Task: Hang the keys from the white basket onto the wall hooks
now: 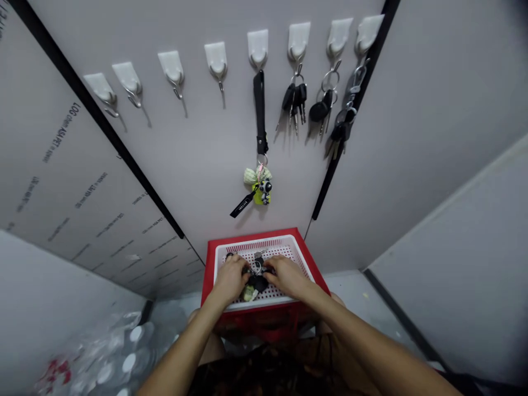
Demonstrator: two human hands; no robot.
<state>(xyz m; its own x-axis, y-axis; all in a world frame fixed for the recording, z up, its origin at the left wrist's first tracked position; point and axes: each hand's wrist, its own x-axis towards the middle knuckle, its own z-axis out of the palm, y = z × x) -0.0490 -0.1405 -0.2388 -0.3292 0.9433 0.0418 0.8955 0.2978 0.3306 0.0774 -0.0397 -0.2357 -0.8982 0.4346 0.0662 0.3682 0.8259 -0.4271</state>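
Both of my hands are inside a white perforated plastic basket (305,268), over a cluster of keys and key rings (258,267). My left hand (233,276) has its fingers curled closed on dark keys at the left of the cluster. From the right, my right hand (287,275) pinches a dark piece of the same cluster between thumb and fingers. Below the fingers lie a black fob (259,284) and a pale green charm (248,292). My fingers partly hide what they hold.
Under the basket is a red box (209,264). Several white adhesive hooks (216,58) line the wall; from those on the right hang a black strap keychain (259,113) and key bunches (295,99). Clear plastic bottles (136,352) stand at lower left.
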